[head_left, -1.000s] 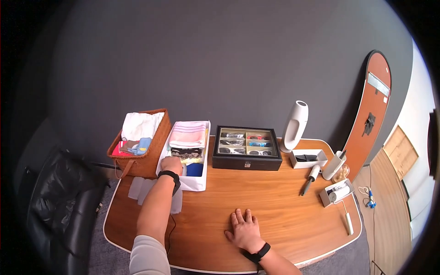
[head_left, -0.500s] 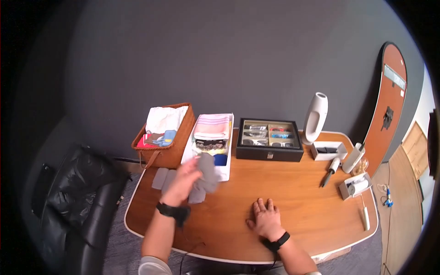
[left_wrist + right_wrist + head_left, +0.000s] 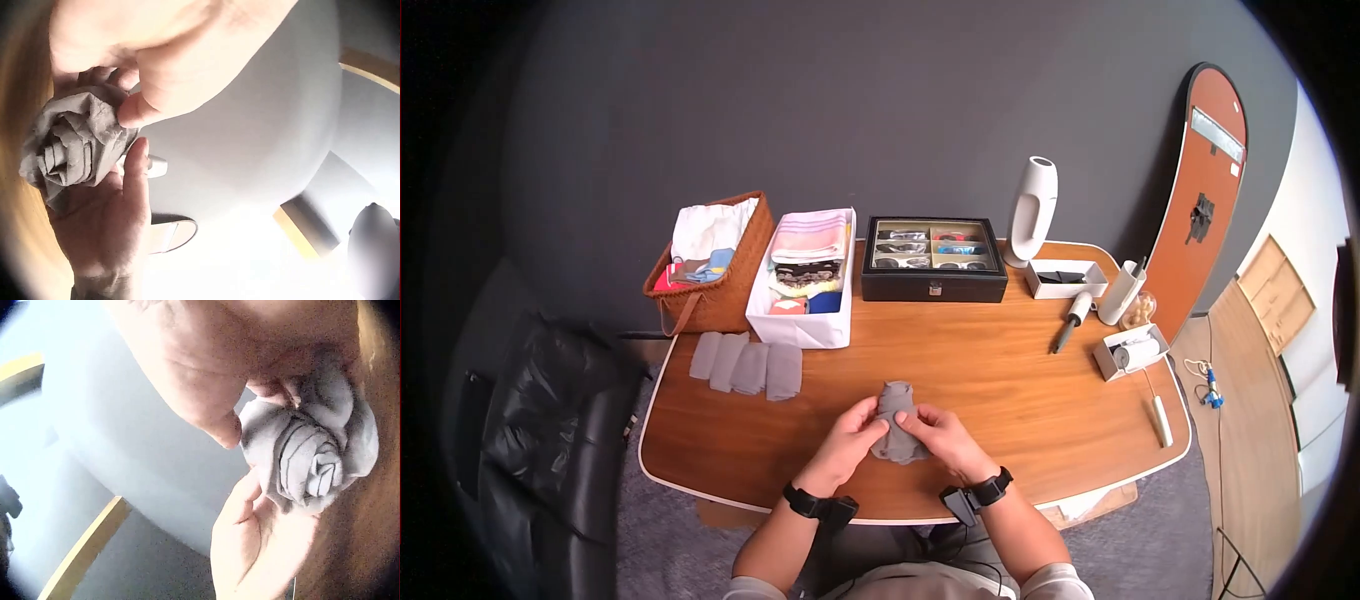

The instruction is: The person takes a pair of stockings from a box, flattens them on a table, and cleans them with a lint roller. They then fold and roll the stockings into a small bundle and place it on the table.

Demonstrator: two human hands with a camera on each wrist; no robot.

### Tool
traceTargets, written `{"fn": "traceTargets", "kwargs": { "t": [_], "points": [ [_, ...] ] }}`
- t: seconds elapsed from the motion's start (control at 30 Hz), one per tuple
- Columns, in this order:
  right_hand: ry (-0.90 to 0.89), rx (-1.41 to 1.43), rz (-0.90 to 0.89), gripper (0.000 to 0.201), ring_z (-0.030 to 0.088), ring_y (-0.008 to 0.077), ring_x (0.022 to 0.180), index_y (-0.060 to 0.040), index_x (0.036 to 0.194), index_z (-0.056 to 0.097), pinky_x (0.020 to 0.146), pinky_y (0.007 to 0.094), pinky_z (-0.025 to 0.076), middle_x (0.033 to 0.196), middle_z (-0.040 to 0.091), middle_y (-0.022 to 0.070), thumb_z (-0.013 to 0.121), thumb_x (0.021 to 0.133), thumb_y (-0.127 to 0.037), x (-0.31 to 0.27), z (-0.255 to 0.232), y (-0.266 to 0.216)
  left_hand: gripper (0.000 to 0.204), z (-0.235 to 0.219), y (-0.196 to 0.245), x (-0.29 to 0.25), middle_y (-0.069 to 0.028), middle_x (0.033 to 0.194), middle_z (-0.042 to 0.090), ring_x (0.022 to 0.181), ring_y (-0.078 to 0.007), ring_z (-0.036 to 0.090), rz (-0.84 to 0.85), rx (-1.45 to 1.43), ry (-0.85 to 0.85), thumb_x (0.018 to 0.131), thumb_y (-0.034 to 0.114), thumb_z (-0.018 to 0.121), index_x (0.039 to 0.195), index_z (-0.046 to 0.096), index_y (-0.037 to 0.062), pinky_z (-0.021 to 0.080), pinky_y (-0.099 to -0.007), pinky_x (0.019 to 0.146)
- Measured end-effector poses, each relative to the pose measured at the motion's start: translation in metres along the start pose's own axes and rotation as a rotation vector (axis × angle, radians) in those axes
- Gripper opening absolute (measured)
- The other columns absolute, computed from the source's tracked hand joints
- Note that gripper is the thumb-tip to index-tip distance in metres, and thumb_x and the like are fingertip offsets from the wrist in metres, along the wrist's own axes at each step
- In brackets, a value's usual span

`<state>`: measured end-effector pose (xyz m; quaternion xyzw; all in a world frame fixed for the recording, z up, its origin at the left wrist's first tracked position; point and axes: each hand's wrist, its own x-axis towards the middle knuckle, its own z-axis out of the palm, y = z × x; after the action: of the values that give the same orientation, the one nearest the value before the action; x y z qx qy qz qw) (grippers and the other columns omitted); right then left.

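Note:
A grey rolled cloth (image 3: 896, 425) is held between both hands near the front middle of the table. My left hand (image 3: 844, 446) grips its left side, thumb on top, and my right hand (image 3: 946, 440) grips the right side, thumb also on top. In the left wrist view the end of the cloth (image 3: 75, 147) shows spiral layers with loose outer folds. The right wrist view shows another layered end of the cloth (image 3: 306, 456). Several grey folded cloths (image 3: 748, 367) lie in a row at the table's left.
A white box (image 3: 802, 332) of folded textiles stands behind the row, beside a wicker basket (image 3: 730, 303) of clothes. A black glasses case (image 3: 934, 288), a white upright device (image 3: 1034, 210), a brush-like tool (image 3: 1071, 322) and small white boxes (image 3: 1132, 355) line the back and right.
My left hand has come out of the white box and brought a grey cloth to the front middle. My right hand has left the tabletop and now grips the cloth too.

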<state>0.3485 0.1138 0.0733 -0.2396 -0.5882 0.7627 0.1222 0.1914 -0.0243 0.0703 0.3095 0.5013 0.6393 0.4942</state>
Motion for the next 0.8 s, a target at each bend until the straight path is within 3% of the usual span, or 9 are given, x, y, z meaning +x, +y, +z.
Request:
{"fn": "traceTargets", "kwargs": {
  "t": [0.1, 0.17, 0.2, 0.3, 0.33, 0.47, 0.57, 0.67, 0.8],
  "points": [
    [0.067, -0.22, -0.151, 0.034, 0.067, 0.0154, 0.097, -0.0007, 0.118, 0.078, 0.083, 0.033, 0.056, 0.105, 0.075, 0.0058, 0.077, 0.107, -0.033, 0.006, -0.017, 0.015, 0.047, 0.007, -0.002, 0.001, -0.0116, 0.153, 0.061, 0.141, -0.0211, 0.059, 0.035, 0.047, -0.024, 0.114, 0.002, 0.052, 0.16, 0.048, -0.0038, 0.047, -0.0373, 0.121],
    [0.118, -0.405, -0.378, 0.032, 0.067, 0.021, 0.099, -0.0015, 0.117, 0.079, 0.086, 0.0368, 0.055, 0.102, 0.074, 0.0103, 0.081, 0.102, -0.03, 0.007, -0.021, 0.005, 0.045, 0.007, 0.001, 0.001, -0.0125, 0.148, 0.064, 0.136, -0.0222, 0.062, 0.032, -0.038, -0.014, 0.117, 0.015, 0.052, 0.159, 0.05, -0.0027, 0.05, -0.0386, 0.117],
    [0.104, -0.498, -0.369, 0.031, 0.067, 0.0212, 0.104, -0.0024, 0.12, 0.078, 0.091, 0.0375, 0.054, 0.107, 0.074, 0.0096, 0.083, 0.101, -0.027, 0.004, -0.026, -0.002, 0.046, 0.004, 0.002, -0.001, -0.013, 0.146, 0.065, 0.134, -0.0228, 0.064, 0.031, -0.08, -0.005, 0.119, 0.021, 0.052, 0.158, 0.051, -0.0022, 0.051, -0.0392, 0.115],
    [0.026, -0.708, -0.404, 0.035, 0.065, 0.0243, 0.116, -0.0054, 0.126, 0.076, 0.105, 0.0403, 0.051, 0.117, 0.073, 0.0085, 0.087, 0.095, -0.017, -0.019, -0.026, -0.053, 0.062, -0.02, 0.004, -0.001, -0.0148, 0.14, 0.069, 0.128, -0.0257, 0.068, -0.225, 0.125, 0.12, 0.12, 0.05, 0.044, 0.157, 0.052, 0.0003, 0.057, -0.0422, 0.108],
    [-0.019, -0.732, -0.451, 0.037, 0.064, 0.027, 0.118, -0.0065, 0.127, 0.076, 0.108, 0.0418, 0.05, 0.119, 0.073, 0.0088, 0.087, 0.092, -0.014, -0.024, -0.023, -0.063, 0.084, -0.029, 0.002, -0.002, -0.0167, 0.137, 0.071, 0.124, -0.0293, 0.071, -0.298, 0.108, -0.003, 0.115, 0.073, 0.034, 0.159, 0.051, 0.0029, 0.06, -0.0461, 0.102],
    [-0.156, -0.909, -0.657, 0.043, 0.064, 0.0327, 0.125, -0.009, 0.126, 0.077, 0.113, 0.0453, 0.047, 0.131, 0.073, 0.0093, 0.085, 0.085, -0.002, -0.03, -0.005, -0.079, 0.099, -0.026, 0.002, -0.014, -0.0228, 0.138, 0.069, 0.123, -0.0322, 0.07, -0.405, -0.219, -0.102, 0.107, 0.083, 0.042, 0.16, 0.049, 0.0006, 0.061, -0.0478, 0.098],
    [-0.199, -0.972, -0.736, 0.05, 0.062, 0.037, 0.125, -0.0124, 0.126, 0.076, 0.112, 0.0468, 0.05, 0.141, 0.068, 0.0106, 0.078, 0.08, 0.008, -0.032, 0.005, -0.101, 0.096, -0.038, -0.035, -0.005, -0.0219, 0.143, 0.067, 0.131, -0.033, 0.066, -0.319, -0.251, 0.162, 0.107, 0.081, 0.046, 0.162, 0.048, 0.0022, 0.058, -0.0489, 0.105],
    [-0.246, -0.882, -0.76, 0.051, 0.06, 0.0382, 0.134, -0.0121, 0.126, 0.076, 0.116, 0.047, 0.049, 0.153, 0.064, 0.0121, 0.075, 0.081, 0.012, -0.039, 0.015, -0.13, 0.094, -0.05, -0.041, -0.005, -0.0188, 0.146, 0.067, 0.134, -0.0329, 0.064, -0.073, -0.095, 0.253, 0.107, 0.08, 0.049, 0.162, 0.048, 0.0038, 0.053, -0.0477, 0.112],
    [-0.345, -0.792, -0.758, 0.05, 0.055, 0.0374, 0.148, -0.0111, 0.127, 0.075, 0.123, 0.0464, 0.046, 0.166, 0.054, 0.0155, 0.074, 0.084, 0.014, -0.039, 0.024, -0.146, 0.093, -0.048, -0.027, -0.004, -0.0165, 0.147, 0.068, 0.13, -0.0308, 0.066, -0.155, -0.393, -0.155, 0.108, 0.081, 0.042, 0.16, 0.051, 0.0048, 0.051, -0.0452, 0.111]
  ]
}}
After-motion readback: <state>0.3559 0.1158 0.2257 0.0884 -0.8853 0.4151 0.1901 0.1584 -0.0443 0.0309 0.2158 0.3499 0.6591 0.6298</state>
